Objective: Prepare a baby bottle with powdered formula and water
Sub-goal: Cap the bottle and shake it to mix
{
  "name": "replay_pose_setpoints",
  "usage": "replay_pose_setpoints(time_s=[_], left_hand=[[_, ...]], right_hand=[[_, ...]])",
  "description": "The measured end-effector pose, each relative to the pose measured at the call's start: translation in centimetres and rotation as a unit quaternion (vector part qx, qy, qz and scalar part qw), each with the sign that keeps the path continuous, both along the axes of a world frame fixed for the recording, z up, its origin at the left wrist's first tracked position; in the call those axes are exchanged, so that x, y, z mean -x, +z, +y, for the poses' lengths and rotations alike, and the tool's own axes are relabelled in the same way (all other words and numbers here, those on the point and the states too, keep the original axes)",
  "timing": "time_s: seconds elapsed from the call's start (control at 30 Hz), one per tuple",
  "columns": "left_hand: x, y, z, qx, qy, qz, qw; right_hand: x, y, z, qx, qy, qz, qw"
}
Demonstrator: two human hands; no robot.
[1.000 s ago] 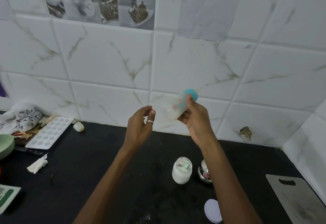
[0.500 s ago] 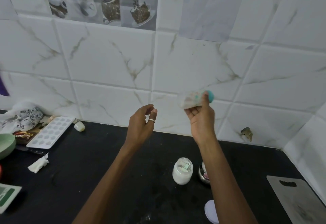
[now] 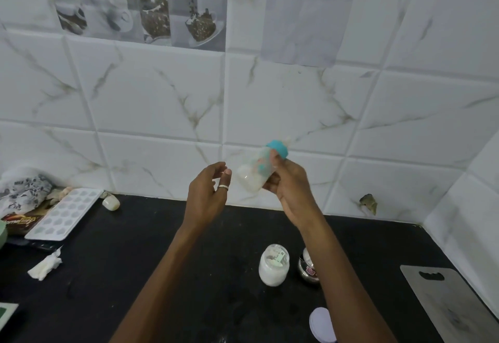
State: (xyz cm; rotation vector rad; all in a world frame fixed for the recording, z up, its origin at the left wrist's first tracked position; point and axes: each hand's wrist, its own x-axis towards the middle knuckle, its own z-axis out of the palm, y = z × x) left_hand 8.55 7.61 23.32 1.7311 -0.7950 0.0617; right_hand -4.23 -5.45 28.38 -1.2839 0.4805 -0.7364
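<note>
My right hand grips a clear baby bottle with a teal collar and nipple. It is held tilted in the air in front of the tiled wall, base down-left, with milky white liquid in its lower part. My left hand, a ring on one finger, hovers just left of the bottle with fingers apart, holding nothing. Below on the black counter stands an uncapped glass jar of white powder with a scoop inside. A small steel cup sits beside it, partly hidden by my right forearm.
A round white lid lies at the near edge under my right arm. A grey cutting board lies at the right. At the left are a white ice tray, a crumpled tissue, a small white cap and a patterned cloth.
My right hand has swung the bottle up and back down with changing tilt, as in shaking. My left hand has stayed nearly in place, open.
</note>
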Motion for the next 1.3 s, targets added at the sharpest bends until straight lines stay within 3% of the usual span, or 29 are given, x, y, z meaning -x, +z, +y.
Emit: replay_pose_setpoints(time_s=[0.1,0.17,0.27,0.3,0.43,0.5,0.6,0.63,0.73,0.8,0.9,0.97,1.03,1.1,1.17,1.3], left_hand=[[0.2,0.1,0.0,0.003,-0.002,0.009,1.000],[0.1,0.1,-0.1,0.004,0.000,0.010,1.000],[0.0,0.1,-0.3,0.007,0.001,0.010,1.000],[0.0,0.1,-0.4,0.008,0.001,0.013,1.000],[0.0,-0.1,-0.1,0.009,-0.001,0.022,1.000],[-0.2,-0.1,-0.1,0.010,0.000,0.023,1.000],[-0.2,-0.1,-0.3,0.005,0.003,0.011,1.000],[-0.2,-0.1,-0.4,0.005,0.002,0.009,1.000],[-0.1,-0.2,-0.1,0.010,-0.003,0.016,1.000],[-0.2,-0.2,0.0,0.013,-0.002,0.018,1.000],[-0.4,-0.1,-0.1,0.010,0.002,0.014,1.000],[-0.4,-0.2,-0.4,0.006,-0.001,0.006,1.000],[-0.2,-0.1,-0.4,0.007,-0.004,0.010,1.000],[-0.1,-0.1,-0.3,0.011,-0.005,0.016,1.000],[-0.2,-0.1,-0.1,0.012,-0.002,0.018,1.000],[-0.4,-0.1,-0.2,0.012,-0.003,0.015,1.000]], right_hand=[[0.1,0.5,-1.4,-0.168,-0.069,-0.150,0.972],[-0.4,0.2,-1.1,-0.124,-0.070,-0.096,0.985],[-0.5,-1.1,0.3,0.048,-0.001,0.071,0.996],[-0.5,-1.1,0.1,0.045,-0.001,0.057,0.997],[0.0,-0.2,-1.9,-0.165,-0.079,-0.145,0.972],[-0.3,-0.3,-1.5,-0.125,-0.066,-0.109,0.984],[-0.2,-1.0,0.0,0.027,0.021,0.054,0.998],[-0.1,-1.0,-0.2,0.037,0.023,0.049,0.998],[0.2,-0.1,-1.5,-0.133,-0.044,-0.115,0.983],[0.0,0.1,-2.2,-0.161,-0.088,-0.150,0.972],[-0.2,-0.6,-0.4,-0.025,-0.017,-0.007,1.000],[-0.2,-1.2,0.4,0.043,0.044,0.066,0.996],[0.0,-0.4,-0.1,-0.026,0.019,-0.025,0.999],[0.2,0.6,-1.5,-0.171,-0.048,-0.164,0.970],[0.2,1.0,-2.3,-0.218,-0.089,-0.218,0.947],[-0.1,0.5,-0.4,-0.051,-0.004,-0.035,0.998]])
